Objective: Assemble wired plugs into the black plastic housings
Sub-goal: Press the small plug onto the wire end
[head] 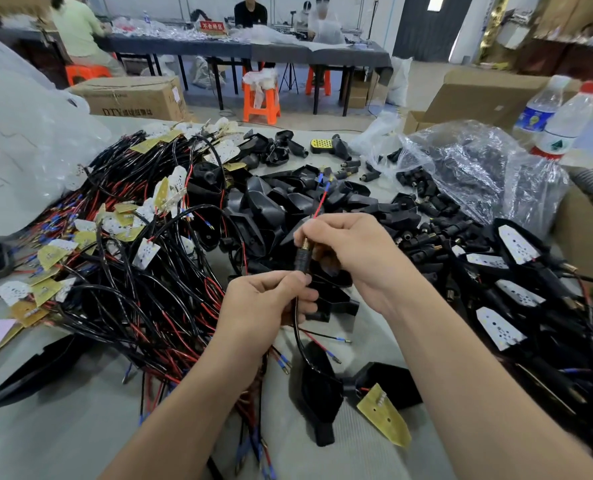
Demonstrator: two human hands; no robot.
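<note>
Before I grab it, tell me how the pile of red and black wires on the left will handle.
The wire pile is probably floppy: the strands loop and sag. It likely lifts as one snarl, since the wires cross heavily. The small boards on the ends may snag.

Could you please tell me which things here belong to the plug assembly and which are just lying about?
Job: black plug, pinched by right hand; its cable, gripped by left hand; black housings pile; wired boards heap; bag of plugs.
Lying about: water bottles; cardboard box; orange stool.
</note>
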